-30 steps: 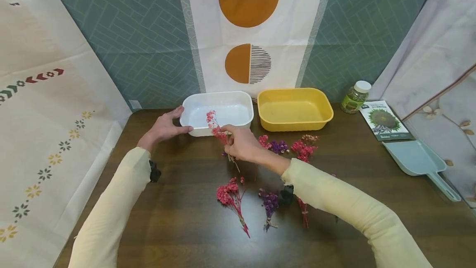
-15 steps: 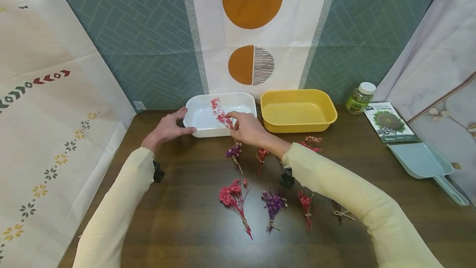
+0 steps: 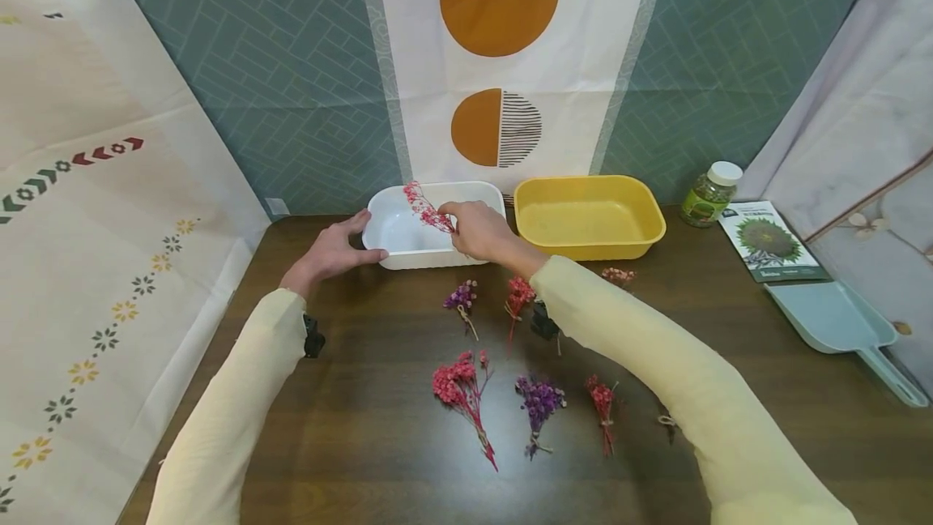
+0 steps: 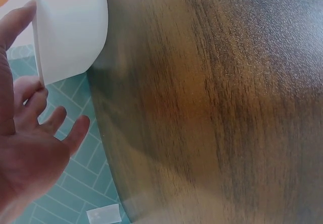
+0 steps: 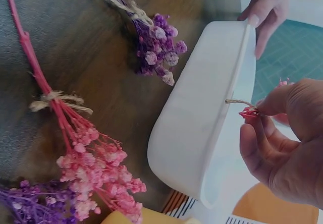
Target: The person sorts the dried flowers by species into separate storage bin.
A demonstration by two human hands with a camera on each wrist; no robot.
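My right hand (image 3: 477, 231) pinches a small bunch of pink dried flowers (image 3: 423, 202) over the white basin (image 3: 408, 261), with the blossoms pointing to the back left. In the right wrist view the pinched stems (image 5: 248, 113) show a twine end that overlaps the basin's rim. My left hand (image 3: 334, 249) holds the left end of the same basin, thumb at the front corner and fingers at the back. Near the basin's front lie a purple bunch (image 3: 462, 296) and a red bunch (image 3: 519, 294), both tied with twine.
Closer to me lie a pink bunch (image 3: 459, 386), a purple bunch (image 3: 539, 402) and a red bunch (image 3: 602, 399). A yellow basin (image 3: 589, 252) stands right of the white one. At the right are a jar (image 3: 705, 201), a sunflower packet (image 3: 768, 245) and a dustpan (image 3: 831, 314).
My right hand has carried the pink flowers forward from the white basin's front edge to over its inside. The left hand has kept its place at the basin's left end.
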